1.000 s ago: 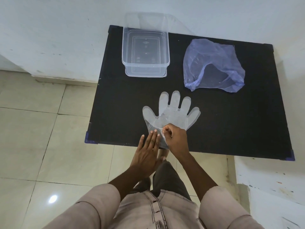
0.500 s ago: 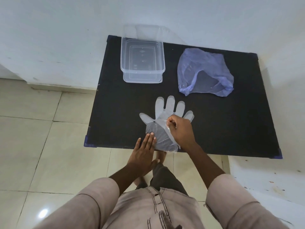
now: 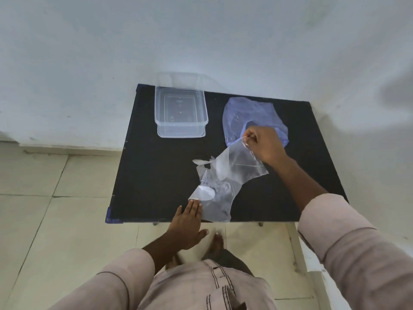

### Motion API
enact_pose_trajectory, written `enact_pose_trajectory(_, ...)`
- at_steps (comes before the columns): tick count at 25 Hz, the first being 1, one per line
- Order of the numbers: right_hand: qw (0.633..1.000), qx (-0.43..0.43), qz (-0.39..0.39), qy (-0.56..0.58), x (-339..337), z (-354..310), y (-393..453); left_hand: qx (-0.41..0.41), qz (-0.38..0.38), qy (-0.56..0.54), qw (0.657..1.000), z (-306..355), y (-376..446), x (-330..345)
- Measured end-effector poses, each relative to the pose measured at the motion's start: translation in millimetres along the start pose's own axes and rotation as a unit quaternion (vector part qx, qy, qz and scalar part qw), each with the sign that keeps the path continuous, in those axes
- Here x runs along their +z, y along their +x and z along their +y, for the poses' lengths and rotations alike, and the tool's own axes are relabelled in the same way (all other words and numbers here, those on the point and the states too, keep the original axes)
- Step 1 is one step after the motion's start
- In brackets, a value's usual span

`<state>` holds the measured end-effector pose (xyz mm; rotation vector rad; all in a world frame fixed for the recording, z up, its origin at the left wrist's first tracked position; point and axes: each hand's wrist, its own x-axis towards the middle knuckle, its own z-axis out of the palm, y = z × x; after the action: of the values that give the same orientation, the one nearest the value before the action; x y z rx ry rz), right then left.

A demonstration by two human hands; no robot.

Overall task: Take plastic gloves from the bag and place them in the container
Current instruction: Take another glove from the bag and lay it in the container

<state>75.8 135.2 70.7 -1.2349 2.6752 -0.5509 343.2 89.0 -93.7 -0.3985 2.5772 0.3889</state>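
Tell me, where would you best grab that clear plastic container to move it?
Probably by the long side walls just under the rim of the container, coming from above. It stands upright and open against the wall, so the far side is blocked, while its projecting lip gives fingers something to catch. Both sides look free; the bag lies apart.
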Motion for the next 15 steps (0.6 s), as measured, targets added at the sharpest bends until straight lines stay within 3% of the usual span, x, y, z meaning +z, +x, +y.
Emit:
enact_pose_trajectory(10,0.997,-0.069,0.021,-0.027,-73,4,36,-0.011,-0.029,-0.039,0.999,-4,4,-21)
enact_pose_trajectory(13,0.994,-0.103,0.01,-0.039,-94,4,44,-0.026,-0.044,-0.063,0.997,-1,3,-55)
enact_pose_trajectory(15,0.989,-0.129,0.002,-0.066,-114,10,48,-0.047,0.036,-0.145,0.988,17,1,-101)
